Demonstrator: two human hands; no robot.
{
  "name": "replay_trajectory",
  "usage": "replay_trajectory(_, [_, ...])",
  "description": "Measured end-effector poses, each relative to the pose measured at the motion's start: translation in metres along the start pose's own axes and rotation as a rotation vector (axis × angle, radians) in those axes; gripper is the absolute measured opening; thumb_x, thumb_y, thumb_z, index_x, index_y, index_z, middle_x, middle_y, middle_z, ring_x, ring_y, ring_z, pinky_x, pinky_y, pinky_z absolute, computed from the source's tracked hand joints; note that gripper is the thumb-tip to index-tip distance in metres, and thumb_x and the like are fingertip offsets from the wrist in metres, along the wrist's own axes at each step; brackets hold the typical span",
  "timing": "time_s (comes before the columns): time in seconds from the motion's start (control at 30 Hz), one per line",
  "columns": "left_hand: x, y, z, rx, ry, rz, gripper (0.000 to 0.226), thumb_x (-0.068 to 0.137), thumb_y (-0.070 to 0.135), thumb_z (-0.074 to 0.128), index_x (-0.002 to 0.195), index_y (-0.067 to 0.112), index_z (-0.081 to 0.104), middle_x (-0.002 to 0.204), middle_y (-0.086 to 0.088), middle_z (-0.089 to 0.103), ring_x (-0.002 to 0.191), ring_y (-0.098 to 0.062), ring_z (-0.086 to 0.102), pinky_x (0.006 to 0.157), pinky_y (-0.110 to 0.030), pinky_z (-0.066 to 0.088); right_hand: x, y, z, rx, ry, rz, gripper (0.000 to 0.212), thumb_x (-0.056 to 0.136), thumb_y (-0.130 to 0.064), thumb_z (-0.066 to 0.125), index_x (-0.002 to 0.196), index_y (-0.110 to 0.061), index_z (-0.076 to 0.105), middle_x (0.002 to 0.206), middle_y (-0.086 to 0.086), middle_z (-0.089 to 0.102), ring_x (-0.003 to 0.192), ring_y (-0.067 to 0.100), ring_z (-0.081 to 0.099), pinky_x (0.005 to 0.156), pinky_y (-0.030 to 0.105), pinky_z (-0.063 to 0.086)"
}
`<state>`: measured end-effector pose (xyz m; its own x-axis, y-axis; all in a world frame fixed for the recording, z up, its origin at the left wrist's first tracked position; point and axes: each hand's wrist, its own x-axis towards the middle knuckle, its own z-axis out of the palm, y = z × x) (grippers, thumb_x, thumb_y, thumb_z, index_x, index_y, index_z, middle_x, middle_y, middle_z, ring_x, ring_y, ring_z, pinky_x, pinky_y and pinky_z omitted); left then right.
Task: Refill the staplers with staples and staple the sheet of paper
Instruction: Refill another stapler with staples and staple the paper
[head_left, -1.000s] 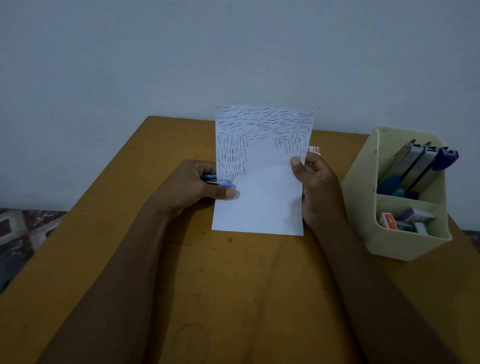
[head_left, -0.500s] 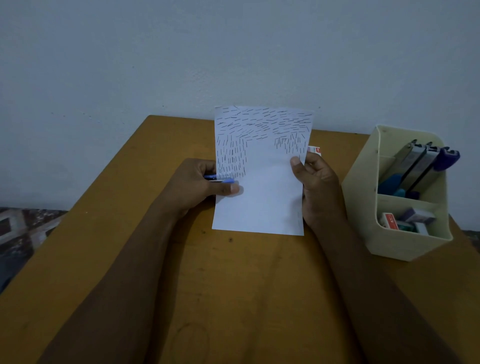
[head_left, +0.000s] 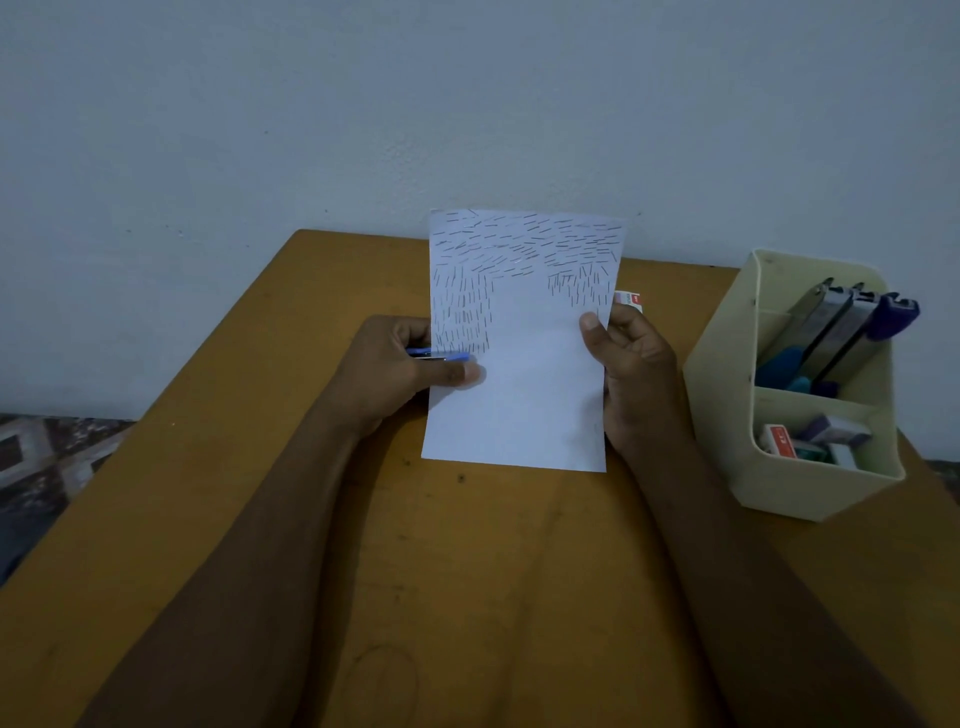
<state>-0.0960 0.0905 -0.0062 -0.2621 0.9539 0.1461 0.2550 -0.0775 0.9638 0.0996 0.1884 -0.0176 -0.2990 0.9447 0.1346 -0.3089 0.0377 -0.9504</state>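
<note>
Stapler clamped on the sheet's left edge, both hands engaged.

The left hand (head_left: 395, 374) is curled round a small blue stapler (head_left: 441, 355), thumb laid along its top, its mouth over the left edge of the sheet of paper (head_left: 530, 395). The right hand (head_left: 639, 374) pinches the sheet's right edge, thumb on the front and fingers behind, holding it tilted up above the brown surface (head_left: 467, 571). Rows of staples cover the sheet's upper part and left side; the lower part is plain. A cream organizer (head_left: 727, 415) stands on the surface to the right, with spare staplers (head_left: 836, 332) upright in its rear compartment and staple boxes (head_left: 779, 441) in the front one. One small box (head_left: 627, 299) lies just behind the right hand.
</note>
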Motion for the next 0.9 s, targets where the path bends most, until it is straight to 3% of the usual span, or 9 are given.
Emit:
replay_trajectory(0.37, [-0.0029, 0.0054, -0.0092, 0.012, -0.159, -0.087, 0.045, 0.065, 0.022, 0.081, 0.109, 0.014, 0.071, 0.108, 0.007, 0.072, 0.096, -0.011, 0.070, 0.081, -0.020, 0.055, 0.0005, -0.0007, 0.0003, -0.002, 0.021, 0.001, 0.017, 0.091, -0.011, 0.057, 0.107, -0.009, 0.062, 0.112, 0.002, 0.069, 0.104, 0.018, 0.065, 0.093, 0.036, 0.051])
replay_trajectory(0.47, [-0.0036, 0.0063, -0.0101, -0.002, -0.175, -0.086, 0.041, 0.068, 0.018, 0.080, 0.109, 0.014, 0.071, 0.107, 0.009, 0.073, 0.096, -0.009, 0.069, 0.075, -0.014, 0.052, -0.0003, -0.0017, 0.0001, -0.006, 0.018, 0.004, 0.019, 0.091, -0.011, 0.057, 0.109, -0.007, 0.062, 0.112, 0.001, 0.069, 0.103, 0.018, 0.066, 0.091, 0.035, 0.053])
replay_trajectory(0.9, [-0.0050, 0.0049, -0.0094, -0.037, -0.126, -0.052, 0.033, 0.077, 0.013, 0.074, 0.109, 0.010, 0.070, 0.106, 0.009, 0.073, 0.095, -0.011, 0.070, 0.074, -0.017, 0.055, -0.0005, -0.0029, 0.0002, 0.011, 0.004, 0.007, 0.019, 0.091, -0.011, 0.056, 0.109, -0.008, 0.062, 0.111, 0.001, 0.069, 0.102, 0.018, 0.066, 0.088, 0.033, 0.054])
